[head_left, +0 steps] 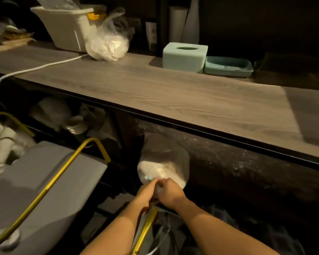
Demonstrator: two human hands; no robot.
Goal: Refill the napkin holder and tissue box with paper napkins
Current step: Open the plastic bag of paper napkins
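both hands [157,190] grip an upright clear napkin bag [164,162].

below the tabletop [173,92], the left hand [145,192] and right hand [170,191] pinch a clear bag [164,162] of white napkins; a green tissue box [184,57] sits on top.

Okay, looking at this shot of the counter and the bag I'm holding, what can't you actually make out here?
Head view only:
- Bag: motion blur and dim light; white contents can't be identified.
- Left hand and right hand: bunched at the bag's neck, fingertips hidden.
- Tissue box: slot dark, fill level unseen.
- Under the counter: too dark to read.
- Tray: contents unclear.
- Napkin holder: none recognizable.
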